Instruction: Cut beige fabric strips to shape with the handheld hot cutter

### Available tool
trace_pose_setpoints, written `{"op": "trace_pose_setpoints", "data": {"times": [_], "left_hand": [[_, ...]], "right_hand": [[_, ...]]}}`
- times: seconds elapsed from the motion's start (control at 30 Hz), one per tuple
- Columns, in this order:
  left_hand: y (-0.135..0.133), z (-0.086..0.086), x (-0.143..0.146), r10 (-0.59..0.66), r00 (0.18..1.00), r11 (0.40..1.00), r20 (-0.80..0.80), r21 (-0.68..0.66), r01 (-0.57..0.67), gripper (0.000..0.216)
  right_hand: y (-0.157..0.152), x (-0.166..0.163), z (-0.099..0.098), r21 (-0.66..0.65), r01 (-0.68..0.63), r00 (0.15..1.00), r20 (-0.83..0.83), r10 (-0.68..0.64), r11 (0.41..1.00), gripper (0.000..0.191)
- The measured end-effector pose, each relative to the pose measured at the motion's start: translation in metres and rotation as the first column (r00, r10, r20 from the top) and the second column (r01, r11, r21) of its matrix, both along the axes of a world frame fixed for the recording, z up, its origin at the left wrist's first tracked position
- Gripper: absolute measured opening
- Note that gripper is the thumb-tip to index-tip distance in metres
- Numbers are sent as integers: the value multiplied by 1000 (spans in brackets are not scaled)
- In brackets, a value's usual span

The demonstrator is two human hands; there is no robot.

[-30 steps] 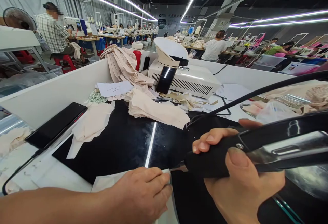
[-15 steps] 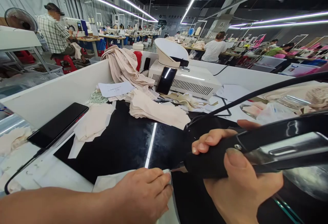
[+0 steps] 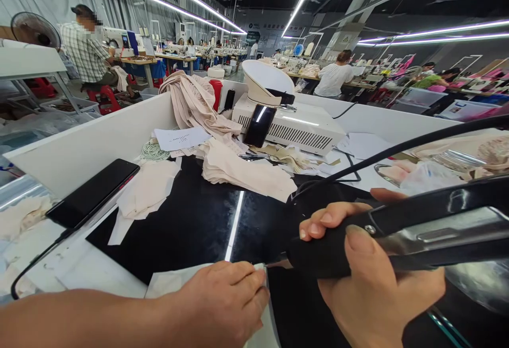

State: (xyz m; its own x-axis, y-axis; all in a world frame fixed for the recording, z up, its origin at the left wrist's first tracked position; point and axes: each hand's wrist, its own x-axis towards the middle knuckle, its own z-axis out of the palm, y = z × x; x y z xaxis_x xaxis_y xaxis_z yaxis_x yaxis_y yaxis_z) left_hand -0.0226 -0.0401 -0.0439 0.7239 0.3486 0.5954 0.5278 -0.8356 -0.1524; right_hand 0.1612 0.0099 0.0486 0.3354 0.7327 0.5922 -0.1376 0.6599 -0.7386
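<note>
My right hand (image 3: 382, 279) is wrapped round a black corded hand tool (image 3: 326, 252) with a silver panel on its body; I cannot tell its exact kind. From its left end a thin metal tip (image 3: 279, 264) reaches the edge of a whitish fabric piece (image 3: 170, 283) on the black work surface. My left hand (image 3: 226, 300) lies over that piece, fingers pressed together and bent down on it beside the tip. Much of the fabric is hidden beneath the left hand and forearm.
Pale cut fabric pieces (image 3: 242, 167) lie stacked beyond my hands. A black phone or power bank (image 3: 93, 193) rests at the left. Behind stands a white vented box (image 3: 294, 125) with a phone (image 3: 260, 125) leaning on it. A black cable (image 3: 382, 149) arches across the right.
The whole view has shifted very slightly. Both hands, the tool and the fabric keep nearly the same places, with the metal tip still at the fabric's edge.
</note>
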Motion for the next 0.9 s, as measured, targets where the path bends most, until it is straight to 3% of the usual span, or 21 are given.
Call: {"op": "trace_pose_setpoints", "data": {"times": [0.4,0.63,0.9], "left_hand": [[3,2,-2,-29,989,999,-147,-28,26,31],[2,9,0,-18,990,999,-143,-32,14,32],[5,4,3,-46,987,997,-153,-71,36,32]], "right_hand": [[2,-6,-7,1,3,1000,-9,-3,1000,41],[1,-8,-1,6,-7,999,-37,7,1000,45],[-3,-15,-3,-16,-12,1000,-24,12,1000,43]]}}
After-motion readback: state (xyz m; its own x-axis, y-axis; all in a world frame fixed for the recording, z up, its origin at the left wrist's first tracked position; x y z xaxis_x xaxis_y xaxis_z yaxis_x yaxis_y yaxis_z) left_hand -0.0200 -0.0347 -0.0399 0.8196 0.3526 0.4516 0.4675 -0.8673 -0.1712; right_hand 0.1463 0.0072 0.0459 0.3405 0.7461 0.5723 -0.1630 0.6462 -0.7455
